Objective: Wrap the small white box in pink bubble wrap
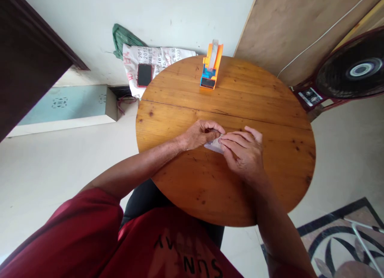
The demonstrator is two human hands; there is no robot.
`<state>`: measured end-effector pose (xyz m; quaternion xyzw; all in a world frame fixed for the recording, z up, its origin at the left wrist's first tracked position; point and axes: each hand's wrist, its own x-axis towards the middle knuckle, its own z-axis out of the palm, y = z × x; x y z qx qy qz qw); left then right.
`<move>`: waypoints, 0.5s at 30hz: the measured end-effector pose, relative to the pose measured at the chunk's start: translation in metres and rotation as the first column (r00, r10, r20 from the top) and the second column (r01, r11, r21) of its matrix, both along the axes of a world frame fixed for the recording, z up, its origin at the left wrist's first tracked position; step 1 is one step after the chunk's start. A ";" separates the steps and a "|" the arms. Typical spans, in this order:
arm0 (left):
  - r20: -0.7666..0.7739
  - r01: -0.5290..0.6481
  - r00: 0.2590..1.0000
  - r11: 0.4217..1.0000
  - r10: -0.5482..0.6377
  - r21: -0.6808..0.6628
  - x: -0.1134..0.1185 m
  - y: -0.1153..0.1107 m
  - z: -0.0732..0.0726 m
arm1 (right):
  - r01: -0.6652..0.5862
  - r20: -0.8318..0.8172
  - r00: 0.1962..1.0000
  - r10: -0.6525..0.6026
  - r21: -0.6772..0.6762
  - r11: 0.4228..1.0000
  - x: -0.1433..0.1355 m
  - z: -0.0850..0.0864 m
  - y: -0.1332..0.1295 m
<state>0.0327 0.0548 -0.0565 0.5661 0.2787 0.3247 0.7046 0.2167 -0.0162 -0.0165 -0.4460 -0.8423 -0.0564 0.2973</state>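
Observation:
Near the middle of the round wooden table [186,182] lies a small pale, partly see-through packet [215,146], between my two hands. My left hand [202,135] pinches its upper left part with thumb and forefinger. The fingers of my right hand [244,152] press together on its right edge, with the little finger raised. My hands cover much of the packet, and what is in it cannot be made out. Beyond my hands, an orange and blue tape dispenser [211,66] with a roll of clear tape stands near the table's far edge.
Behind the table's far left edge, a black phone [144,75] rests on a white printed sack [162,58], beside a green bag [126,38]. A pale blue box [66,106] is on the left. A large round fan [357,70] stands at the right.

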 end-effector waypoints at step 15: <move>-0.019 -0.011 1.000 1.000 0.010 -0.018 0.001 0.000 0.001 | 0.043 -0.257 0.965 -0.047 -0.023 0.999 0.012 0.001 0.000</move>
